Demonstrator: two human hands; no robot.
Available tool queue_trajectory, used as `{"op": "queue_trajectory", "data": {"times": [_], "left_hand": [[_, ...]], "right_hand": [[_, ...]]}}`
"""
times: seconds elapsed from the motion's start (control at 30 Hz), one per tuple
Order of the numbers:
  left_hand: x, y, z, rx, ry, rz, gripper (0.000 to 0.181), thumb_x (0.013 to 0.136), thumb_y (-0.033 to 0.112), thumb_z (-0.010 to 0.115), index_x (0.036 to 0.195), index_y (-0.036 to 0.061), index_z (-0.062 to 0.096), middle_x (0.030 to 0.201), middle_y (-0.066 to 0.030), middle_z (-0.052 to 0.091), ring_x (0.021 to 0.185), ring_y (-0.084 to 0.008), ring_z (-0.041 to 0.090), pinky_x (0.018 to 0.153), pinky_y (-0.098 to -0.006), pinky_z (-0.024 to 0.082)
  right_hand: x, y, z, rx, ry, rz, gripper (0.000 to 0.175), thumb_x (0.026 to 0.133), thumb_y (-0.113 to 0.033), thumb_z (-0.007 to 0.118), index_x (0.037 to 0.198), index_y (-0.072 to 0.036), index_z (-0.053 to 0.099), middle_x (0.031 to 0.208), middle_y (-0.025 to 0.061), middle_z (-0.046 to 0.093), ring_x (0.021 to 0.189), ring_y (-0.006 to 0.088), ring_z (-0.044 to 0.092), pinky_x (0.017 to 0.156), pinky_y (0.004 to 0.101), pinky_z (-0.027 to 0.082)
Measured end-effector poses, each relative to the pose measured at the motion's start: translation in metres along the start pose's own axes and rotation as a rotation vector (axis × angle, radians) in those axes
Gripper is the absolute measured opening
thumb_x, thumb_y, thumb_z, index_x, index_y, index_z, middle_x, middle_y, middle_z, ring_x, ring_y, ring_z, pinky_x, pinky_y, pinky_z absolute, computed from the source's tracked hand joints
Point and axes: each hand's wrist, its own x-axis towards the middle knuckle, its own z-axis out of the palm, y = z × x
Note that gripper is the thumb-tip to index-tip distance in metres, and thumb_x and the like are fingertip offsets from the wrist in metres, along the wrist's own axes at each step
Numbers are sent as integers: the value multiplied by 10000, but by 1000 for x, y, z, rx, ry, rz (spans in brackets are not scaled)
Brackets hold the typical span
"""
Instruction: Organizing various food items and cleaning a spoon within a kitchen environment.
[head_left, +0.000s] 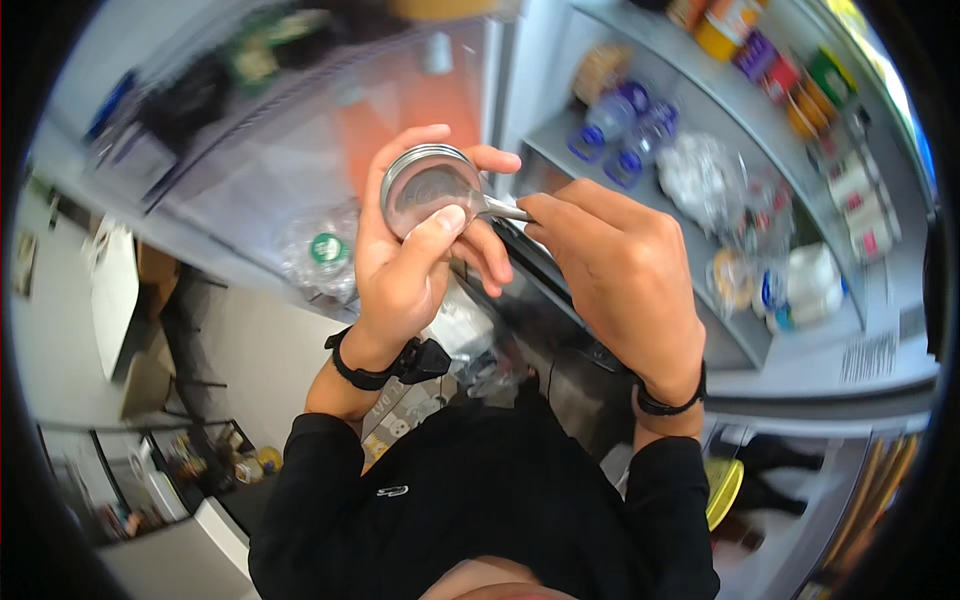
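Near the middle of the view, a round metal jar lid (431, 184) lies in my left hand (409, 262), its thumb across the lid's edge and the other fingers around and behind it. Fingers of my right hand (626, 266) pinch the handle of a metal spoon (508, 210). The spoon's head end reaches the lid's right rim, beside my left thumb; its bowl is hard to make out. Whether a jar sits under the lid is hidden. Both wrists wear black bands.
An open refrigerator surrounds the hands: its clear drawer (247, 180) at left, door shelves (675, 82) at right with bottles (645, 142), plastic bags (701, 180) and white bottles (810, 285). A bag with a green sticker (328, 248) lies by my left hand. A white table (112, 300) stands far left.
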Motion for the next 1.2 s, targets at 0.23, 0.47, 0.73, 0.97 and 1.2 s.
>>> {"op": "queue_trajectory", "data": {"times": [0.23, 0.47, 0.73, 0.97, 1.2], "left_hand": [[-24, -87, 32, -96, -129, -280, 469, 962, 84, 422, 1402, 74, 258, 1298, -263, 512, 605, -231, 646, 497, -282, 543], [-99, -149, 80, 59, -324, -413, 312, 1047, 195, 337, 1242, -9, 470, 1090, -201, 654, 545, -132, 595, 461, -226, 489], [-260, -148, 150, -236, -706, -774, 739, 1002, 599, 175, 1353, -4, 419, 1224, -234, 596, 671, -200, 664, 515, -283, 556], [-432, -110, 220, -232, -1063, -932, 477, 1012, 340, 462, 1388, 64, 362, 1268, -231, 540, 653, -198, 612, 495, -264, 511], [-596, -119, 282, -343, -1420, -1140, 330, 989, 148, 536, 1284, 94, 398, 1168, -141, 566, 583, -76, 497, 452, -178, 400]], "right_hand": [[-111, -15, 13, -47, 110, 551, 202, 771, 2, 715, 969, -15, 681, 785, 123, 613, 654, 325, 605, 562, 365, 469], [-224, -73, 8, -298, 146, 776, 235, 697, 22, 612, 931, -3, 608, 755, 83, 536, 700, 254, 628, 586, 356, 509], [-371, -226, -4, -331, 275, 1189, 224, 764, 18, 603, 986, 37, 618, 785, 116, 562, 727, 298, 638, 604, 398, 507], [-492, -385, -8, -411, 419, 1543, 159, 811, -21, 625, 963, 15, 656, 808, 141, 607, 694, 337, 637, 595, 414, 504], [-627, -505, 17, -148, 822, 1780, 101, 902, -65, 581, 931, 23, 623, 723, 131, 620, 569, 292, 619, 560, 405, 495]]}}
